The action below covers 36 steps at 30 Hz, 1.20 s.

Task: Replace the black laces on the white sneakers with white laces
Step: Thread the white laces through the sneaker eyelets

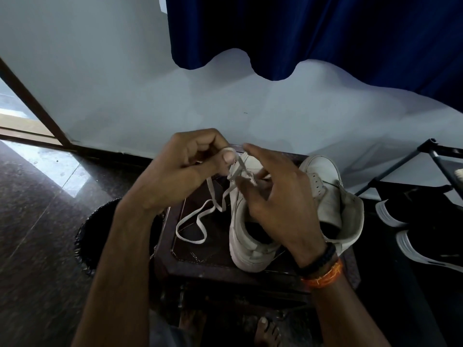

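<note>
1. Dark wooden counter (200, 267) against a pale wall, blue curtain (325, 33) above.
2. Two white sneakers on the counter: near sneaker (246, 246) under the hands, second sneaker (330, 194) just beside it on the right.
3. White lace (198, 219) runs from the near sneaker's eyelets, loose loop lying on the counter to the left.
4. Left hand (185, 171) curled, pinches the lace above the sneaker.
5. Right hand (280, 204) over the near sneaker, fingers half spread; whether it grips anything, cannot tell.
6. Black shoes (411, 229) on the floor to the right.

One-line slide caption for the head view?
Left hand pinches a white lace while right hand steadies a white sneaker on a dark stool.
</note>
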### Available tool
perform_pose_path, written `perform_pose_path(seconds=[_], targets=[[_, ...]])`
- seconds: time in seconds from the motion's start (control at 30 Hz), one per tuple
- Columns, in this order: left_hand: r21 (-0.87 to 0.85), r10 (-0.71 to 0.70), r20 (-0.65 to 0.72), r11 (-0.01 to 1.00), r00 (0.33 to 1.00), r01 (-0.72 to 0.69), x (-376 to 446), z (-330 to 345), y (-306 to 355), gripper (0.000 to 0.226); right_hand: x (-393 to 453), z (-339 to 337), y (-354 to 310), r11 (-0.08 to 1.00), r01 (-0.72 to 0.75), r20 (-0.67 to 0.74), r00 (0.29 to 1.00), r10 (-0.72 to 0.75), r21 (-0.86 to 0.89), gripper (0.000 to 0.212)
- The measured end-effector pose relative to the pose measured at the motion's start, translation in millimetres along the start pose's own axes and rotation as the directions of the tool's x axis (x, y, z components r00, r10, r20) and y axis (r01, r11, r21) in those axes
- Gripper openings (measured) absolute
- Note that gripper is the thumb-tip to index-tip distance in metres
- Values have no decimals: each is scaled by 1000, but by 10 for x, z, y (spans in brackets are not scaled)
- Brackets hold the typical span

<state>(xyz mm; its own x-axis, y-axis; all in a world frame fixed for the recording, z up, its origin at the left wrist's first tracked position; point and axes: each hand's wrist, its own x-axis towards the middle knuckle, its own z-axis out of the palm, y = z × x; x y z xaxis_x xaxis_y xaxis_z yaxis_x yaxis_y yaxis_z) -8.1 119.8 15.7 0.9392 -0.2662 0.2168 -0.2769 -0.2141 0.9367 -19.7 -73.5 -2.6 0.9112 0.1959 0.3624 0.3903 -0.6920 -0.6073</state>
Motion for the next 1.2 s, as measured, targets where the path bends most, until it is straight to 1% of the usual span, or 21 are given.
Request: perform_pose_path(seconds=[0.03, 0.07, 0.17, 0.2, 0.27, 0.3, 0.4, 0.47, 0.53, 0.63, 0.73, 0.77, 0.8, 0.87, 0.9, 0.93, 0.97, 1.03, 1.07, 1.13, 1.2], targets=[[-36, 17, 28, 999, 999, -16, -5, 16, 63, 13, 12, 15, -41, 999, 24, 37, 999, -25, 32, 49], [-59, 25, 48, 998, 999, -22, -9, 26, 110, 11, 18, 38, -69, 997, 61, 46, 997, -63, 45, 44], [-48, 8, 79, 999, 997, -4, -44, -31, 133, 7, 36, 64, -77, 993, 116, -16, 993, -115, 38, 17], [-11, -20, 81, 1000, 997, 21, -61, -82, 93, 5, 45, 48, -49, 995, 91, -39, 995, -89, 51, 12], [96, -114, 89, 990, 989, 105, -113, -225, -45, 2, 57, 0, 11, 995, 10, -89, 996, -1, 102, 13], [151, -181, 105, 975, 978, 165, -153, -302, -129, 6, 63, -24, 33, 992, -34, -122, 991, 49, 125, 14], [310, -409, 182, 887, 894, 343, -283, -486, -309, 9, 88, -60, 70, 957, -168, -200, 956, 216, 235, 18], [349, -494, 185, 841, 850, 413, -343, -556, -366, 4, 107, -72, 94, 924, -226, -224, 927, 301, 307, 23], [338, -471, 121, 847, 873, 410, -354, -583, -396, 12, 119, -82, 116, 884, -267, -222, 902, 369, 384, 25], [207, -349, -2, 917, 937, 342, -333, -550, -331, 17, 128, -112, 113, 789, -264, -223, 866, 447, 555, 22], [76, -305, -40, 949, 952, 307, -334, -551, -222, 20, 145, -193, 121, 686, -236, -236, 821, 519, 688, 24], [82, -317, -41, 944, 948, 319, -327, -545, -236, 19, 151, -225, 123, 661, -224, -242, 808, 537, 716, 24], [148, -325, -57, 932, 944, 330, -306, -529, -303, 16, 152, -255, 124, 637, -210, -247, 797, 551, 742, 23], [381, -321, -111, 860, 940, 339, -253, -466, -439, 16, 151, -294, 122, 602, -174, -255, 790, 558, 779, 22], [421, -315, -124, 842, 941, 337, -221, -413, -488, 17, 150, -302, 116, 598, -162, -260, 790, 555, 785, 22], [387, -305, -118, 862, 945, 326, -190, -350, -507, 17, 150, -302, 116, 597, -158, -262, 790, 554, 786, 22], [290, -288, -89, 908, 954, 301, -167, -286, -475, 15, 148, -297, 124, 599, -161, -260, 792, 553, 784, 21], [9, -233, -41, 972, 972, 233, -107, -161, -331, 13, 146, -283, 161, 628, -195, -233, 814, 532, 753, 19], [-130, -205, -33, 971, 978, 199, -73, -109, -252, 17, 143, -265, 186, 661, -228, -208, 833, 512, 715, 18], [-376, -162, -45, 917, 986, 133, 5, -11, -97, 23, 132, -222, 230, 747, -291, -160, 870, 467, 598, 21], [-569, -171, -82, 817, 982, 95, 94, 58, 5, 22, 129, -195, 230, 820, -304, -112, 908, 403, 486, 27]])
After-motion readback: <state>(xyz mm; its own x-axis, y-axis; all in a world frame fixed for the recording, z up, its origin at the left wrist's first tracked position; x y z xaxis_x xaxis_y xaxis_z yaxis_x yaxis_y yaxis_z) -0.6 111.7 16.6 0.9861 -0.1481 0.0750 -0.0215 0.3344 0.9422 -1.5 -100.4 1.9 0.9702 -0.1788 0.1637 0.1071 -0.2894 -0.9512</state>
